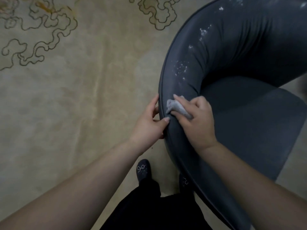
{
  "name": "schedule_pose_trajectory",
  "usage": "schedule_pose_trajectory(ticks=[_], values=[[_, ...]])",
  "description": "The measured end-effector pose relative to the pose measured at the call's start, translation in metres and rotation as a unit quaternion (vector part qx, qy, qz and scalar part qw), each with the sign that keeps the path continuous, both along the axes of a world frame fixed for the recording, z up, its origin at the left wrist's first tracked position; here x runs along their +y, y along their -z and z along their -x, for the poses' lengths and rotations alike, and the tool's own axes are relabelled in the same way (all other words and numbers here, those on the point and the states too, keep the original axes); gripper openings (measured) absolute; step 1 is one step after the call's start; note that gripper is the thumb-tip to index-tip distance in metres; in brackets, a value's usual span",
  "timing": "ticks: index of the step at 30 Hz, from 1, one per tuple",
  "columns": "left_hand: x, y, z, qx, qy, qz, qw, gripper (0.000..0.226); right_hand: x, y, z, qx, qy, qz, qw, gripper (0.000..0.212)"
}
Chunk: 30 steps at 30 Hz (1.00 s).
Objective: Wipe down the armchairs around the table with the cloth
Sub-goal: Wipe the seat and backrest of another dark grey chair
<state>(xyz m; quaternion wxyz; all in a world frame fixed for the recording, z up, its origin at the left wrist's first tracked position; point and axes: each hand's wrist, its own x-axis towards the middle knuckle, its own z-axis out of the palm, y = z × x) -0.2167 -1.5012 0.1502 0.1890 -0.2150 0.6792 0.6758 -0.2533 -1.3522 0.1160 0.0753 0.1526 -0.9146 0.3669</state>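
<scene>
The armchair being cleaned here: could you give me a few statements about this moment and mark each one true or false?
1. The right hand presses a grey cloth against the armchair's curved backrest. True.
2. The left hand hangs free, away from the chair. False: it grips the backrest's outer edge, thumb over the piped rim.
3. White specks remain on the backrest beyond the cloth. True: patches dot the upholstery further along.
4. The armchair is bright red. False: it is dark blue-grey.
5. The floor is bare wood. False: a beige carpet with swirling outlines lies beneath.
6. The person wears dark shoes, one with a sparkly bow. True.
</scene>
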Motion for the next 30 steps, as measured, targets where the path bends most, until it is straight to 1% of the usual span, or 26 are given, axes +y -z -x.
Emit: schedule_pose_trajectory(ticks=[2, 3, 6, 8, 10, 13, 16, 18, 22, 25, 27, 30], values=[[-0.002, 0.002, 0.004, 0.003, 0.021, 0.013, 1.000, 0.076, -0.002, 0.000, 0.001, -0.012, 0.010, 0.006, 1.000, 0.042], [-0.002, 0.002, 0.006, 0.005, 0.029, 0.019, 0.999, 0.078, -0.007, -0.001, 0.011, -0.003, 0.006, 0.001, 1.000, 0.042], [-0.003, 0.006, 0.014, 0.005, 0.031, 0.023, 0.999, 0.083, -0.028, -0.010, 0.064, 0.030, 0.008, -0.020, 0.999, 0.040], [-0.003, 0.008, 0.021, 0.008, 0.025, 0.032, 0.999, 0.083, -0.037, -0.016, 0.107, 0.028, 0.027, -0.023, 0.999, 0.039], [-0.005, 0.011, 0.031, 0.025, 0.019, 0.050, 0.998, 0.078, -0.042, -0.018, 0.128, 0.018, 0.041, -0.022, 0.999, 0.038], [-0.007, 0.015, 0.052, 0.041, -0.006, 0.062, 0.997, 0.065, -0.033, -0.012, 0.106, 0.027, 0.040, 0.011, 0.999, 0.040], [-0.006, 0.020, 0.071, 0.025, -0.031, 0.050, 0.998, 0.048, -0.018, -0.004, 0.066, 0.020, 0.033, 0.027, 0.999, 0.041], [-0.003, 0.022, 0.081, 0.034, -0.058, 0.062, 0.996, 0.042, -0.019, -0.006, 0.076, 0.022, 0.013, 0.018, 1.000, 0.039], [0.011, 0.028, 0.104, 0.067, -0.100, 0.125, 0.985, 0.040, -0.033, -0.017, 0.150, 0.055, 0.012, -0.028, 0.998, 0.034], [0.017, 0.035, 0.106, 0.099, -0.113, 0.185, 0.971, 0.042, -0.033, -0.017, 0.177, 0.050, 0.032, -0.017, 0.998, 0.034], [0.018, 0.037, 0.104, 0.106, -0.117, 0.200, 0.967, 0.047, -0.028, -0.012, 0.159, 0.036, 0.050, 0.013, 0.998, 0.037], [0.018, 0.037, 0.102, 0.091, -0.115, 0.247, 0.958, 0.050, -0.019, -0.002, 0.101, 0.022, 0.032, 0.027, 0.999, 0.043]])
